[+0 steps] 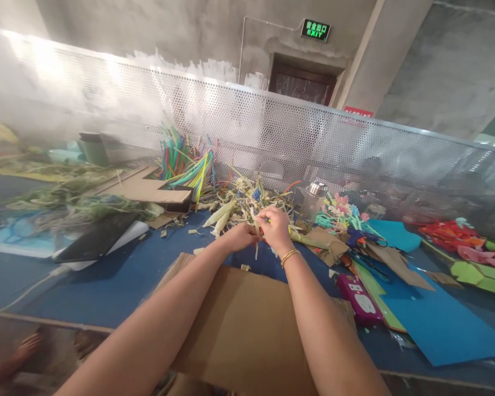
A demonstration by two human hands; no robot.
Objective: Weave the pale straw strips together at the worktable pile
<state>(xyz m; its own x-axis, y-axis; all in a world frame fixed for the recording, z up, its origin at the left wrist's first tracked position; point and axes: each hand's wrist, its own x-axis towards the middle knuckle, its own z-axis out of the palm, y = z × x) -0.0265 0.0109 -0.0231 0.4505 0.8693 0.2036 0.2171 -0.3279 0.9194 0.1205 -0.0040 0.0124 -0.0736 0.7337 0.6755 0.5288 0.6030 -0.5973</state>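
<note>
My left hand [245, 237] and my right hand [275, 224] meet above the blue table, fingers closed and pinched together. Between them runs a narrow pale strip of corn husk [256, 226], with its lower end hanging below the fingertips. A gold bracelet [289, 257] circles my right wrist. Just beyond my hands spreads a heap of dried corn husks [241, 199], with a bit of blue material [256, 193] among them. Two husk-wrapped pieces [221, 217] lie left of my fingers. Under my forearms is a brown cardboard sheet [247, 324] at the table's near edge.
Colourful pipe cleaners [185, 159] stand behind a cut cardboard piece [142, 186]. A clear bottle [313, 202] and paper flowers [342, 212] are right of the husks. Farther right lie a purple box [359, 301] and blue sheets [445, 319]. A perforated metal screen [239, 126] closes the back.
</note>
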